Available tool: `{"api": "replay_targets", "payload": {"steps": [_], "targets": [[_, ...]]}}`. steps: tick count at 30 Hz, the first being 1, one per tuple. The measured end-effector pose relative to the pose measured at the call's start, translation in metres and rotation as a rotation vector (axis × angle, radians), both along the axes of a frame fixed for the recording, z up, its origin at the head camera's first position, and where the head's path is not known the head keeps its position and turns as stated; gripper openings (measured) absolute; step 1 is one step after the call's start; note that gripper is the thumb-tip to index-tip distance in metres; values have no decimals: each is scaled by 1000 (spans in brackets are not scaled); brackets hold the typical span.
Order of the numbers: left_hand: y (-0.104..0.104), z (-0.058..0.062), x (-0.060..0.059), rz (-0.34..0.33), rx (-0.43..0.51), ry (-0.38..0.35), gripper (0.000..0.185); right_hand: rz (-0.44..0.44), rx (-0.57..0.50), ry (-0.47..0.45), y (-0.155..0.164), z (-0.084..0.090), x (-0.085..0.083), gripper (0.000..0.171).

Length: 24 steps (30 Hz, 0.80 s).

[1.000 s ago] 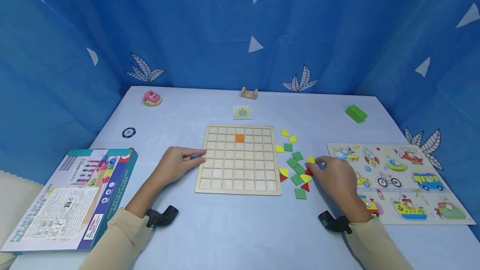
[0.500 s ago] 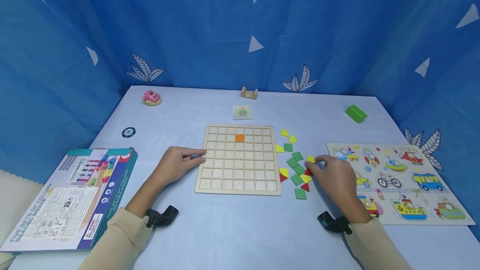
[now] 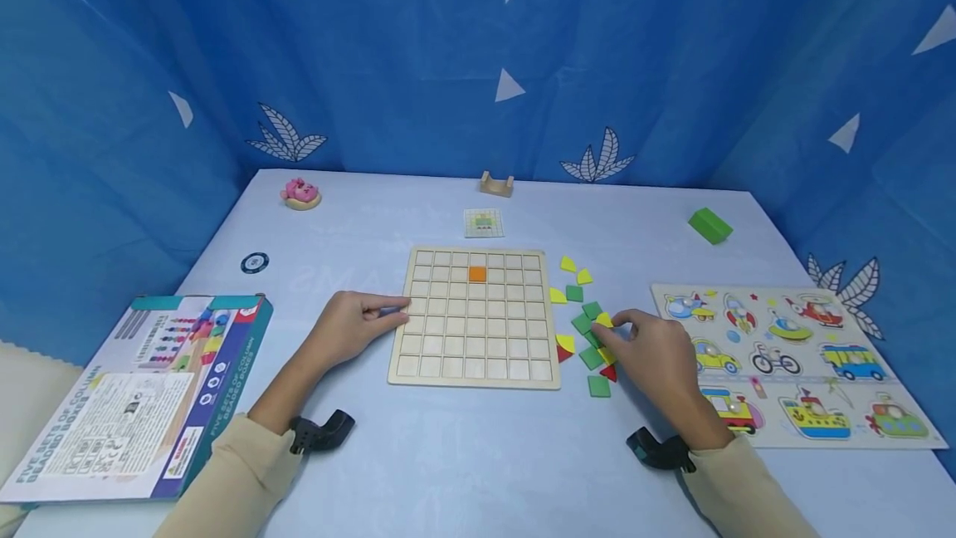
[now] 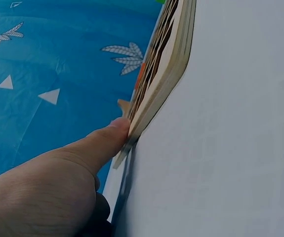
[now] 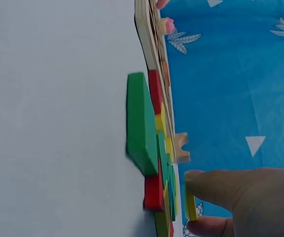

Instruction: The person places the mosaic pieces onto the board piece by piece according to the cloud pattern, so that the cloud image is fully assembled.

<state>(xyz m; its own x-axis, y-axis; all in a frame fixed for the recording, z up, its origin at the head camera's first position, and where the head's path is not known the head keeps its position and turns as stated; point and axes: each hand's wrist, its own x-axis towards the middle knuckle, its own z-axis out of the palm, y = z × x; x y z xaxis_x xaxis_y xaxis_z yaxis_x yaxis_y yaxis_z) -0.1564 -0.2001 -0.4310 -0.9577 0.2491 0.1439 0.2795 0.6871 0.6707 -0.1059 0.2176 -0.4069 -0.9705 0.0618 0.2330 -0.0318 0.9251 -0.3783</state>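
A pale wooden grid board [image 3: 442,368] lies in the middle of the table, with one orange square tile [image 3: 477,274] in an upper cell. My left hand [image 3: 348,327] touches the board's left edge with thumb and index finger; in the left wrist view the thumb [image 4: 100,145] lies fairly straight against the rim. My right hand [image 3: 657,359] pinches a yellow tile [image 5: 189,203] between thumb and finger, just above the loose tiles. Those are green squares [image 3: 599,386], yellow rounded pieces [image 3: 584,276] and red pieces [image 3: 608,373], right of the board.
A pattern card [image 3: 484,223] and a small wooden stand [image 3: 496,184] are behind the board. On the right are a picture puzzle [image 3: 807,426] and a green block [image 3: 709,226]. A box [image 3: 142,405], a round chip [image 3: 255,262] and a pink figure [image 3: 301,193] are left.
My right hand has shifted slightly left over the loose tiles, and the yellow tile has moved left with it. The left hand stays at the board's edge.
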Motion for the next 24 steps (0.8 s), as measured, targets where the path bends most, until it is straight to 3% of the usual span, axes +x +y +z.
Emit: {"api": "replay_targets", "payload": {"steps": [14,24], "targets": [[-2,1,0,7,18,0,30,88,-58,-77,-21,4,-8,33],[1,1,0,-2,17,-12,31,222,-80,-34,-49,10,-30,30]]}}
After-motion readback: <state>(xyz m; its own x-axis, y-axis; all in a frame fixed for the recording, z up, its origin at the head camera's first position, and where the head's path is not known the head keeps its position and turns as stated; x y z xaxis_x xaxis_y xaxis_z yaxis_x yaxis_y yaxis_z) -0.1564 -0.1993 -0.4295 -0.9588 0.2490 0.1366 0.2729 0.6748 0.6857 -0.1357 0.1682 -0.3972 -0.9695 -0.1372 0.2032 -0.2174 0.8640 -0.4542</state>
